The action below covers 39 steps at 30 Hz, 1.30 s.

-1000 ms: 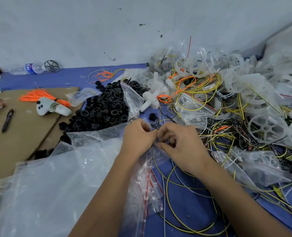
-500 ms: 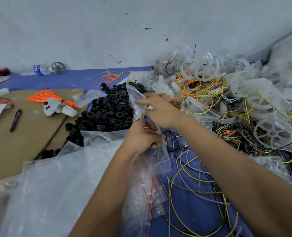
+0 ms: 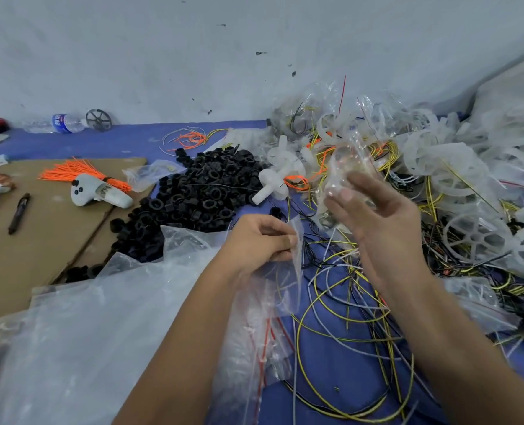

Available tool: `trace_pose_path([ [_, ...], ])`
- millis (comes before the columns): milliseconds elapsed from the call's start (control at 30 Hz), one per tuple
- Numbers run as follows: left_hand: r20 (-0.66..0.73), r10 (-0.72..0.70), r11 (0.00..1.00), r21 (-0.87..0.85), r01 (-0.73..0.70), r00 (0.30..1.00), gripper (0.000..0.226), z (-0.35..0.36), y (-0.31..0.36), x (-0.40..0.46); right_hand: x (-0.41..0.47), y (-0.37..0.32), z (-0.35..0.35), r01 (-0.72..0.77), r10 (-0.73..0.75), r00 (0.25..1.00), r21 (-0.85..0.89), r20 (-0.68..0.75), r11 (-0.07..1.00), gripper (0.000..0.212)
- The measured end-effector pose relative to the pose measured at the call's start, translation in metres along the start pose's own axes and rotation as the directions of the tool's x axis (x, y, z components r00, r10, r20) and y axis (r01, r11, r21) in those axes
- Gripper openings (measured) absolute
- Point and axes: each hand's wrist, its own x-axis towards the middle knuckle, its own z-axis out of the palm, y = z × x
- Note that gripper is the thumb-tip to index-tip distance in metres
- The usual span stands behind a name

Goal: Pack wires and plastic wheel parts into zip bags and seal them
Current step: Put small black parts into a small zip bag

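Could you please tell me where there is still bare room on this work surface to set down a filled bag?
The brown cardboard is bare between the black pen and the black ring pile. The blue mat is open between the water bottle and the loose orange wires. Right of the hands, wires and white wheels crowd everything.

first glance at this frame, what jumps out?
The black pile of plastic rings at centre, and to its right a heap of translucent white wheels tangled with yellow wires. In front, the left hand pinches a clear zip bag, while the right hand hangs blurred beside a small clear bag; whether it holds that bag is unclear.
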Motion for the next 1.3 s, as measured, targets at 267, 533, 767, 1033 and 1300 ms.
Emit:
trace_pose_path([
  [267, -0.033, 0.1, 0.99, -0.094, -0.102, 0.994, 0.022, 0.012, -0.004, -0.003, -0.023, 0.029, 0.0, 0.249, -0.124, 0.966, -0.681, 0.228, 0.688, 0.068],
  [533, 0.06, 0.156, 0.971, -0.193, -0.141, 0.986, 0.022, 0.004, -0.004, -0.003, -0.015, 0.03, -0.009, -0.048, 0.08, 0.995, -0.395, 0.064, 0.917, 0.06],
  [767, 0.053, 0.213, 0.793, -0.593, -0.141, 0.976, 0.014, -0.018, 0.009, -0.005, -0.012, 0.032, -0.019, 0.034, -0.081, 0.996, -0.776, -0.023, 0.63, 0.055],
  [1033, -0.117, 0.135, 0.963, -0.218, -0.158, 0.984, 0.021, 0.003, 0.0, 0.001, -0.009, 0.025, -0.028, 0.253, -0.279, 0.946, -0.914, 0.164, 0.318, 0.046],
  [1300, -0.278, 0.151, 0.984, 0.134, -0.117, 0.949, 0.01, 0.01, -0.009, 0.004, -0.002, 0.031, -0.034, 0.349, -0.023, 0.937, -0.926, 0.35, 0.146, 0.045],
])
